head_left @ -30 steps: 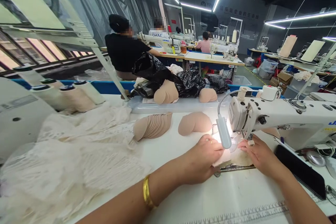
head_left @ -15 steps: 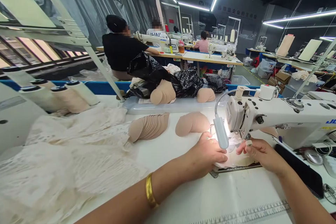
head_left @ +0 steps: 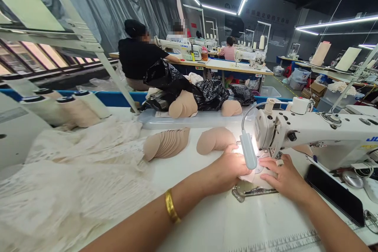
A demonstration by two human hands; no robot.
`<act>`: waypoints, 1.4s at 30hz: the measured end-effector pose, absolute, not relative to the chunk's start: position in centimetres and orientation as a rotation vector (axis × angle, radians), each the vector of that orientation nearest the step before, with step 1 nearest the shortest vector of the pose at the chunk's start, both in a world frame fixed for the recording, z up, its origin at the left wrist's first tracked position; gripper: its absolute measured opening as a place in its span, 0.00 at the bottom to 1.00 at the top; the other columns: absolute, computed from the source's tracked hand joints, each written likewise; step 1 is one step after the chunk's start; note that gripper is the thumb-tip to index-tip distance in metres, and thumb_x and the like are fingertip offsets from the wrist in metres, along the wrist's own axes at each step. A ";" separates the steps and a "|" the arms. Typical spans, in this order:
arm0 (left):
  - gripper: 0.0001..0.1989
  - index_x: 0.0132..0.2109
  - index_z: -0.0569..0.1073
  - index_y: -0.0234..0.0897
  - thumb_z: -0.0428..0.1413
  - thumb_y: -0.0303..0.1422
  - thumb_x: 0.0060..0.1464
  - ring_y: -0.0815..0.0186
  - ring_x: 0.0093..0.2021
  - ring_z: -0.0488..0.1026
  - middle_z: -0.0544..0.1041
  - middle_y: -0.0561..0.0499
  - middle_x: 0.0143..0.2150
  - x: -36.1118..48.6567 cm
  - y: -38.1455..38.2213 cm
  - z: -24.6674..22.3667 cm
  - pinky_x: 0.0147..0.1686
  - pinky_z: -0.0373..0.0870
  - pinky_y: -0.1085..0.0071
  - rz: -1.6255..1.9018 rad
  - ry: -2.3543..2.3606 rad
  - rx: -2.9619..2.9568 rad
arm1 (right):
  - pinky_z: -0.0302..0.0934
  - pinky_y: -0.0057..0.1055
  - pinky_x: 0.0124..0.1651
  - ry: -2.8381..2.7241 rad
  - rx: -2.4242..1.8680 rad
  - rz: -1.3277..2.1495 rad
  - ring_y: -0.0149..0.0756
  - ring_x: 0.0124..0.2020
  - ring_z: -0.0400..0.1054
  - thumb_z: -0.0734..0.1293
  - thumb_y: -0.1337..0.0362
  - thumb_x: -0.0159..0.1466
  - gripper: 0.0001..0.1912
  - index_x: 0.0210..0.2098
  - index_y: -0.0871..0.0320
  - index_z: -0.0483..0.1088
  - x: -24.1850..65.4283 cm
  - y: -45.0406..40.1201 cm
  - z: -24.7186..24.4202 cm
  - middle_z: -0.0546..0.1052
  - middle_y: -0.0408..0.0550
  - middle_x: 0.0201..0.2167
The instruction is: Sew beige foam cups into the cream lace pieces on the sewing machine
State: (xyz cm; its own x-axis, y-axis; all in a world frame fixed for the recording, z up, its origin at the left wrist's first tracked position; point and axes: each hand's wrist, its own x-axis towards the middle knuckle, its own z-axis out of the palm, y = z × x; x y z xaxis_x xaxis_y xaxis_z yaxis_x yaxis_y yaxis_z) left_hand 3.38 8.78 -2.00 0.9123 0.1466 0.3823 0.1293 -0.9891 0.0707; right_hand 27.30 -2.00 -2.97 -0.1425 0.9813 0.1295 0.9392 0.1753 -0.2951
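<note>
Under the needle end of a white sewing machine (head_left: 307, 128) lies a small piece of pale pink fabric (head_left: 249, 177), brightly lit and mostly covered by my hands. My left hand (head_left: 226, 171) is closed on its left side, with the fingertips partly behind the grey lamp (head_left: 248, 151). On the right, my right hand (head_left: 286, 177) rests with fingers stretched out and apart beside the presser foot, touching the work. Beyond my left hand lie overlapping beige bra cups (head_left: 217, 140), with a longer row of beige cups (head_left: 167, 143) to their left.
A heap of cream lace fabric (head_left: 73, 181) covers the left of the table. Thread cones (head_left: 76, 108) stand behind it. A black phone (head_left: 335, 193) lies right of my right hand, and a ruler (head_left: 283, 244) runs along the front. Co-workers sit at machines further back.
My right hand has gone from a pinch at the fabric to spread fingers laid by the presser foot. The fabric has shifted inward, baring more of the metal plate's front edge.
</note>
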 end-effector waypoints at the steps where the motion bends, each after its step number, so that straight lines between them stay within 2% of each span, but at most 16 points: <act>1: 0.11 0.37 0.75 0.40 0.55 0.18 0.57 0.60 0.42 0.74 0.79 0.52 0.36 3.4 8.8 -1.9 0.52 0.61 0.59 0.594 0.223 3.035 | 0.68 0.53 0.56 -2.167 -1.830 0.195 0.53 0.50 0.67 0.69 0.56 0.70 0.18 0.58 0.44 0.78 27.2 -2.0 -2.9 0.82 0.49 0.51; 7: 0.14 0.36 0.72 0.40 0.55 0.14 0.50 0.61 0.43 0.75 0.80 0.54 0.38 3.3 8.7 -1.5 0.52 0.57 0.60 0.517 0.240 3.018 | 0.68 0.50 0.55 -2.195 -1.722 0.112 0.51 0.49 0.67 0.69 0.60 0.70 0.15 0.55 0.45 0.79 27.3 -1.9 -3.1 0.82 0.45 0.54; 11: 0.14 0.36 0.73 0.40 0.56 0.15 0.50 0.61 0.42 0.75 0.80 0.54 0.37 3.4 8.6 -1.3 0.51 0.58 0.60 0.545 0.234 3.041 | 0.68 0.49 0.54 -2.186 -1.703 0.090 0.51 0.49 0.67 0.69 0.61 0.70 0.14 0.54 0.47 0.79 27.4 -2.0 -3.4 0.82 0.47 0.53; 14: 0.13 0.36 0.73 0.40 0.57 0.16 0.51 0.62 0.41 0.75 0.79 0.54 0.36 3.5 8.5 -1.2 0.49 0.60 0.63 0.598 0.220 3.051 | 0.69 0.49 0.52 -2.187 -1.641 0.093 0.49 0.46 0.68 0.67 0.61 0.71 0.12 0.52 0.48 0.79 27.5 -2.0 -3.3 0.82 0.48 0.49; 16: 0.13 0.35 0.73 0.40 0.56 0.15 0.50 0.62 0.41 0.75 0.79 0.55 0.36 3.6 8.4 -1.1 0.49 0.60 0.64 0.592 0.227 3.042 | 0.69 0.48 0.51 -2.174 -1.566 0.107 0.48 0.44 0.70 0.64 0.62 0.73 0.10 0.46 0.51 0.78 27.6 -2.1 -3.1 0.82 0.48 0.43; 19: 0.15 0.34 0.71 0.39 0.55 0.13 0.46 0.63 0.43 0.74 0.79 0.56 0.37 3.6 8.3 -0.8 0.51 0.57 0.62 0.547 0.258 3.018 | 0.69 0.43 0.43 -2.093 -1.505 0.085 0.46 0.39 0.71 0.59 0.61 0.75 0.12 0.39 0.53 0.74 28.0 -2.2 -3.0 0.79 0.50 0.36; 22: 0.16 0.34 0.71 0.39 0.55 0.12 0.45 0.62 0.43 0.73 0.79 0.56 0.37 3.6 8.3 -0.8 0.50 0.56 0.62 0.535 0.270 3.005 | 0.69 0.40 0.37 -1.998 -1.511 0.099 0.46 0.39 0.72 0.59 0.60 0.75 0.10 0.42 0.53 0.71 28.3 -2.2 -3.2 0.77 0.52 0.37; 26: 0.16 0.36 0.73 0.40 0.54 0.13 0.46 0.60 0.42 0.73 0.79 0.53 0.36 3.7 8.7 -1.5 0.48 0.56 0.62 0.561 0.258 3.025 | 0.72 0.41 0.41 -1.910 -1.544 0.234 0.47 0.44 0.74 0.59 0.60 0.75 0.10 0.45 0.53 0.70 28.4 -2.1 -3.5 0.77 0.53 0.41; 30: 0.14 0.38 0.75 0.41 0.56 0.17 0.48 0.59 0.40 0.72 0.78 0.52 0.35 3.8 9.0 -2.2 0.47 0.57 0.62 0.589 0.260 3.049 | 0.73 0.41 0.40 -1.827 -1.598 0.337 0.48 0.45 0.75 0.58 0.54 0.76 0.13 0.44 0.53 0.70 28.1 -2.0 -3.6 0.78 0.54 0.43; 42: 0.12 0.40 0.76 0.43 0.58 0.20 0.54 0.59 0.40 0.74 0.79 0.53 0.35 3.6 8.7 -2.5 0.48 0.60 0.63 0.622 0.241 3.015 | 0.73 0.40 0.42 -1.841 -1.553 0.294 0.46 0.45 0.76 0.59 0.56 0.75 0.12 0.47 0.53 0.70 27.8 -2.1 -3.3 0.79 0.52 0.44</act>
State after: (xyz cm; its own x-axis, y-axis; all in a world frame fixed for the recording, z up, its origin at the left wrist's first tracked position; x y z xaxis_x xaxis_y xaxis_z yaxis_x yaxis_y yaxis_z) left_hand 3.62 8.73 -2.53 0.9067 0.1633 0.3890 0.1418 -0.9864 0.0836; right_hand 27.85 -2.10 -3.35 -0.0362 0.9316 0.3618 0.7726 0.2557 -0.5811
